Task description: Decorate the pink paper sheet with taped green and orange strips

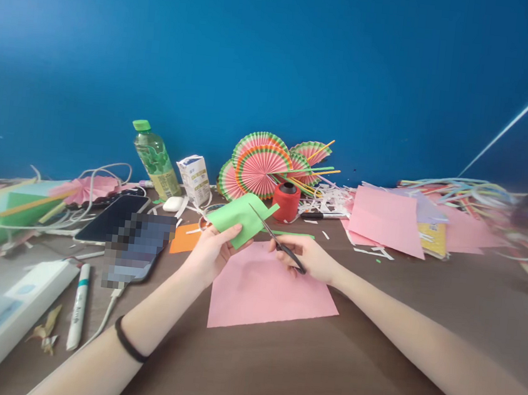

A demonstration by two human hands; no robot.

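My left hand (pixel 221 248) pinches a piece of green paper (pixel 243 211) between thumb and fingers, holding it up over the table. In my right hand (pixel 307 255) is a pair of scissors (pixel 293 257) with black handles. Their blades lie across the right part of the green paper, where a narrow strip sticks out at the edge. Beneath both hands a pink paper sheet (pixel 267 298) lies flat on the brown table (pixel 273 374). A corner of orange paper (pixel 184 238) shows to the left of the pink sheet.
Folded paper fans (pixel 265 166) lean near the blue wall behind a red spool-like object (pixel 286 203). Left stand a green-capped bottle (pixel 157 161) and a small carton (pixel 194 179); phones (pixel 113 218), cables, a marker (pixel 78 307) and a power strip (pixel 20 316) lie nearer. Pink sheets (pixel 384 219) are piled right.
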